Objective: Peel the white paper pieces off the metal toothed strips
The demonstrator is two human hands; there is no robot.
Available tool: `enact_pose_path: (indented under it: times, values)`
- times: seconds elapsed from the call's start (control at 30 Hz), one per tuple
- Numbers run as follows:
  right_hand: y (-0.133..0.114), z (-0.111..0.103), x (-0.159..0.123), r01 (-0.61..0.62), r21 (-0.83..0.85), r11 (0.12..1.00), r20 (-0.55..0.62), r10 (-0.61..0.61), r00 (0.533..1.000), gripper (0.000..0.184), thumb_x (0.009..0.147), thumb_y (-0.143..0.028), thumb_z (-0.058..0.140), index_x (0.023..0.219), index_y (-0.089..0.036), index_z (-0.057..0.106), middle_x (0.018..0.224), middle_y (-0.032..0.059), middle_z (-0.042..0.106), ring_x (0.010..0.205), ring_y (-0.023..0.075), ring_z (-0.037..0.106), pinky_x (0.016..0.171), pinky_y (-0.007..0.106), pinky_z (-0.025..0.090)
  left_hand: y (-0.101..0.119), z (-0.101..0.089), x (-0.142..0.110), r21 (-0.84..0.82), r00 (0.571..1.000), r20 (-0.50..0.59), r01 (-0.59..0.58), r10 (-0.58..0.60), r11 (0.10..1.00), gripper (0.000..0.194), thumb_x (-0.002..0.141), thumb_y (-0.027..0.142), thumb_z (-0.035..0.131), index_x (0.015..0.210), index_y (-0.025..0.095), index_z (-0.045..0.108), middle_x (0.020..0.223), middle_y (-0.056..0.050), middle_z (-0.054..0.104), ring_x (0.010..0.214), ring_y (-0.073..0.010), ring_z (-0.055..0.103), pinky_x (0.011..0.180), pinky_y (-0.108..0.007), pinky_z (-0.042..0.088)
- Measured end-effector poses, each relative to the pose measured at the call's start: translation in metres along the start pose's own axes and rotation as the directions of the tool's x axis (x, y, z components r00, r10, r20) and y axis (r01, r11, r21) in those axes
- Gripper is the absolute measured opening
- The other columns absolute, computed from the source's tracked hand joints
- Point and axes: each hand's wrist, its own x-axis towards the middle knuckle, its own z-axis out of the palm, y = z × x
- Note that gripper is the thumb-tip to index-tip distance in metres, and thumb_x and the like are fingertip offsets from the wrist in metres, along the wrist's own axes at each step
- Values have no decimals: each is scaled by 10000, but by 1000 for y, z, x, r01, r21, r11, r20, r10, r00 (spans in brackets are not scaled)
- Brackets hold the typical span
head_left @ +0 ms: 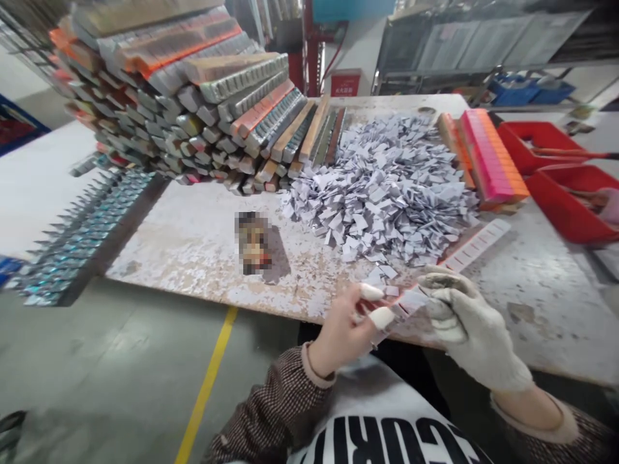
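My left hand (345, 328), bare with white tape on two fingertips, pinches the near end of a long white strip of small labels (464, 254). My right hand (467, 325), in a white knit glove, grips the same strip just to the right. The strip runs up and right across the worn tabletop (203, 238). Just beyond the hands lies a big heap of small white paper pieces (387, 187).
A tall stack of long metal bars with orange and grey edges (193, 96) fills the table's back left. Pink and orange blocks (488, 154) lie at the right, red bins (561, 187) beyond them. A rack of spiked strips (82, 238) sits at the left. A yellow floor line (207, 386) runs below.
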Motion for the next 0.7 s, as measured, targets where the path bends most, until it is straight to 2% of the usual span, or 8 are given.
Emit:
enact_pose_path:
  times: [0.07,0.13,0.23,0.3,0.4,0.53,0.6,0.7]
  values:
    - [6,-9,0,27,-90,996,46,-23,999,83,999,-258,571,986,-266,652,1163,106,703,1250,346,633,986,550,585,-8,-13,-12,208,999,10,-51,50,977,353,937,439,723,1177,198,626,1051,-84,724,872,-201,663,829,-334,548]
    - [9,-14,-2,73,-165,984,98,-57,994,54,965,-231,634,916,-254,632,1169,88,702,1278,337,613,1034,545,551,-21,-22,-23,351,989,105,-135,104,927,521,902,474,772,1305,207,578,1167,-114,707,1017,-261,678,924,-397,558]
    - [9,-13,-6,157,-256,954,169,-116,979,48,957,-190,647,970,-233,630,1175,94,700,1289,328,602,1079,549,514,-40,-23,-36,545,957,243,-270,159,794,712,847,500,832,1413,206,515,1291,-155,657,1185,-344,632,1018,-502,542]
    - [7,-9,-5,231,-311,922,210,-170,963,72,958,-166,649,1019,-201,633,1186,121,691,1300,336,590,1103,554,494,-49,-19,-40,645,950,254,-307,182,699,651,877,403,812,1413,197,507,1286,-157,647,1179,-346,627,1006,-516,557]
    - [3,-6,0,307,-354,883,271,-217,938,89,962,-147,635,1049,-151,651,1193,151,683,1314,354,570,1139,567,454,-56,-12,-40,703,947,228,-322,227,634,515,888,226,750,1349,184,524,1240,-142,654,1137,-321,640,978,-493,583]
    - [-1,-8,11,348,-345,872,405,-196,893,140,970,-157,608,1085,-136,684,1181,134,691,1295,353,572,1176,582,395,-58,-9,-39,719,937,213,-343,278,605,520,844,180,762,1310,172,531,1210,-139,664,1079,-315,654,926,-485,606]
    - [-3,-10,21,332,-316,889,478,-153,865,135,957,-244,672,1048,-150,705,1160,126,691,1265,347,583,1163,563,404,-59,-9,-39,719,933,214,-351,289,600,531,835,191,779,1305,172,532,1201,-138,666,1059,-316,654,911,-488,608]
    - [-9,-9,39,321,-277,905,577,-110,809,289,907,-453,764,910,-167,720,1056,123,693,1178,340,614,1100,532,453,-60,-9,-40,718,934,209,-347,289,603,490,846,210,774,1278,184,543,1178,-129,670,1034,-311,655,882,-477,610]
